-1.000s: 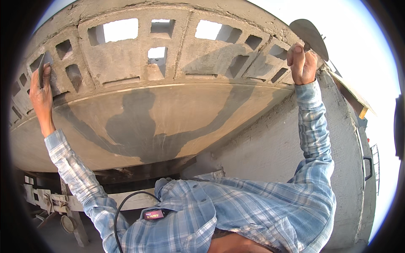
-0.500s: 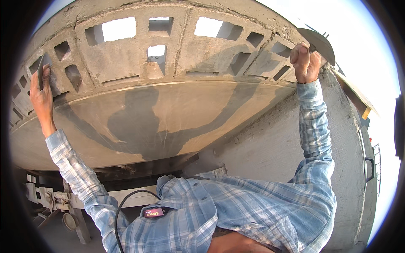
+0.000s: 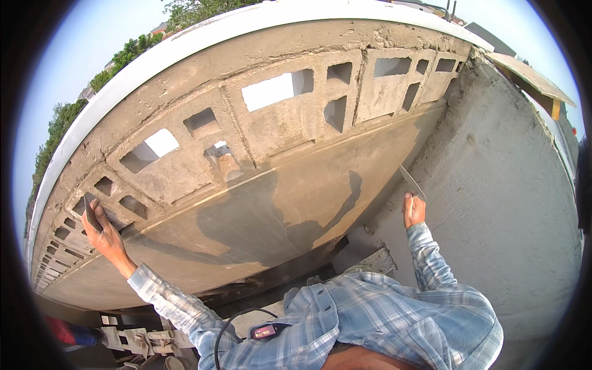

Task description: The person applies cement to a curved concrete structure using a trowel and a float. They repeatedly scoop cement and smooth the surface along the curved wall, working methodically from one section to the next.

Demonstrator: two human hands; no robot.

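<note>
My right hand [image 3: 415, 211] is closed around the handle of a trowel [image 3: 411, 180]. Its thin metal blade is seen nearly edge-on, in front of the corner where the rough grey side wall [image 3: 493, 203] meets the smooth band. At the left, my left hand [image 3: 106, 235] grips a thin dark plate [image 3: 92, 216], also turned edge-on, so its kind does not show. That hand is beside the pierced concrete blocks [image 3: 280, 126]; whether it touches them I cannot tell. Below the blocks runs a smooth plastered band [image 3: 364, 166], with my shadow across it.
A white ledge [image 3: 203, 40] caps the wall, with trees [image 3: 58, 126] beyond. A board [image 3: 530, 77] juts out at the upper right. Beneath the band are a dark gap and a pale plank [image 3: 259, 314]; wooden pieces [image 3: 139, 342] lie low at the left.
My right hand has come down from the top of the blocks with the trowel, toward the corner. The left hand still holds its plate. The view has shifted, bringing the white ledge and trees in.
</note>
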